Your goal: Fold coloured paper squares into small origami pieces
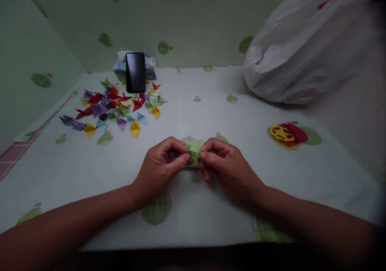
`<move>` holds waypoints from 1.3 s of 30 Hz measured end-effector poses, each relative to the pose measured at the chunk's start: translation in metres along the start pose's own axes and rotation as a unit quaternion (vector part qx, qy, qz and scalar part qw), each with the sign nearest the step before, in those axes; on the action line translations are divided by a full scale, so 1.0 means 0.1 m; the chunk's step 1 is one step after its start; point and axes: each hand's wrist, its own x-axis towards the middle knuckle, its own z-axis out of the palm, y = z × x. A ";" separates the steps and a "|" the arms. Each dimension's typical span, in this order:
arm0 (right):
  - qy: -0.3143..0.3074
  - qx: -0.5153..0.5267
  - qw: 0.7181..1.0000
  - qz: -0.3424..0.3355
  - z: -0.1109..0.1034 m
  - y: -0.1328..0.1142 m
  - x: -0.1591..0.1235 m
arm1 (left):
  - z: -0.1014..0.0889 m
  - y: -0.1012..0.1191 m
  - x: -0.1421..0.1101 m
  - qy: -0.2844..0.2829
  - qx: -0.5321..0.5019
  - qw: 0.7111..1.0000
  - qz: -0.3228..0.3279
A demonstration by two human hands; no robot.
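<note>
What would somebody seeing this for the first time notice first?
Probably the bright scatter of folded papers at the left, near a phone standing before a tissue box. Next, the big white plastic bag at the upper right. In the middle, the left hand and right hand pinch a small green paper.

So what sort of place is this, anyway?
Probably a corner of someone's home, though I can't be sure: a patterned tabletop with a phone standing before a tissue box, and colorful folded papers spread nearby.
</note>
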 end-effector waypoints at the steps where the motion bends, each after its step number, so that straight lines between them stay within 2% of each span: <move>1: 0.003 -0.009 1.000 0.001 0.00 0.00 0.00 | 0.00 0.00 0.00 -0.002 -0.009 1.000 -0.010; 5: 0.019 -0.034 0.999 -0.001 0.01 0.00 -0.01 | 0.00 0.01 0.02 -0.006 -0.024 0.999 -0.033; 12: 0.002 -0.030 1.000 -0.002 0.01 0.00 -0.02 | 0.02 0.01 0.03 -0.005 -0.040 0.998 -0.042; 17: -0.062 -0.086 0.994 0.031 -0.04 -0.05 0.01 | -0.08 0.02 0.07 -0.076 0.053 0.995 -0.027; 20: -0.058 -0.104 0.992 0.027 -0.05 -0.06 0.01 | -0.11 0.03 0.08 -0.101 0.070 0.992 -0.015; 25: -0.023 -0.127 0.992 -0.003 -0.03 -0.07 -0.01 | -0.07 0.03 0.06 -0.097 0.016 0.994 -0.041; 31: -0.016 -0.130 0.991 -0.013 0.00 -0.06 -0.01 | -0.04 0.02 0.06 -0.082 -0.051 0.993 -0.061; 39: -0.020 -0.123 0.992 -0.019 0.00 -0.07 -0.02 | -0.05 0.05 0.04 -0.081 -0.024 0.996 -0.031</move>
